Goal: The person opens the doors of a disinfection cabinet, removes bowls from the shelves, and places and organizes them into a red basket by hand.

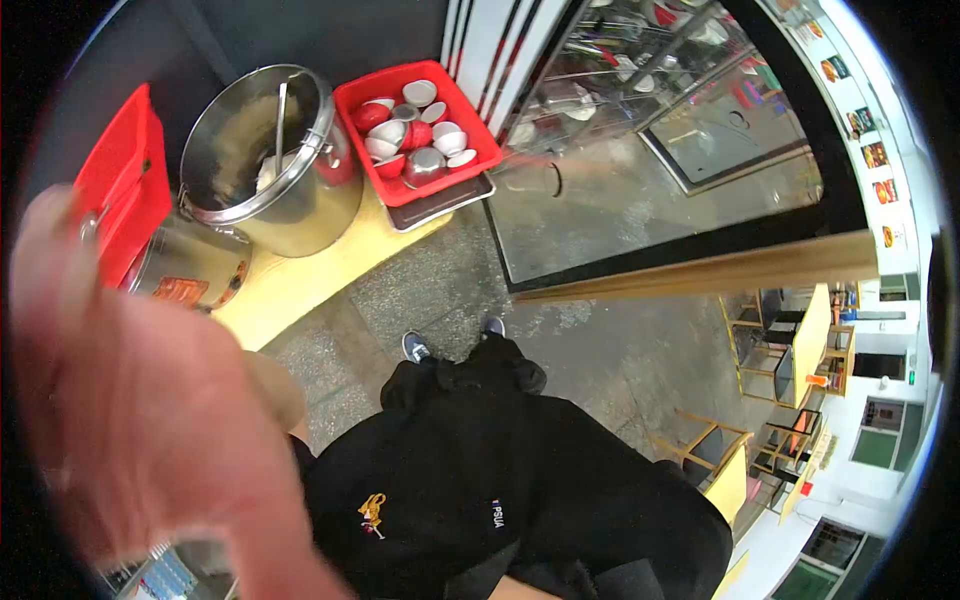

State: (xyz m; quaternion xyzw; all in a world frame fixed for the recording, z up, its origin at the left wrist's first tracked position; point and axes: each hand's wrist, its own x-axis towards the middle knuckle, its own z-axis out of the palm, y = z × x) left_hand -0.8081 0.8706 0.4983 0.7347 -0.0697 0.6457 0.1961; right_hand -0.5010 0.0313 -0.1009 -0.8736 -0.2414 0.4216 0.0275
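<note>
- Left hand (190,430) blurred, nearest the basket (135,180) left of the pot (310,220); its grip cannot be told. Right hand out of view.
- Basket: probably light, fairly stiff plastic; its rim offers the best hold.
- Table (290,290) edge close before the pot; floor (430,270) room beyond.

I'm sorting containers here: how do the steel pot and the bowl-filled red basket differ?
The steel pot is round and deep; the red basket is rectangular and shallow. The pot holds a long-handled utensil; the basket holds red and white bowls. Both are open-topped.
</note>
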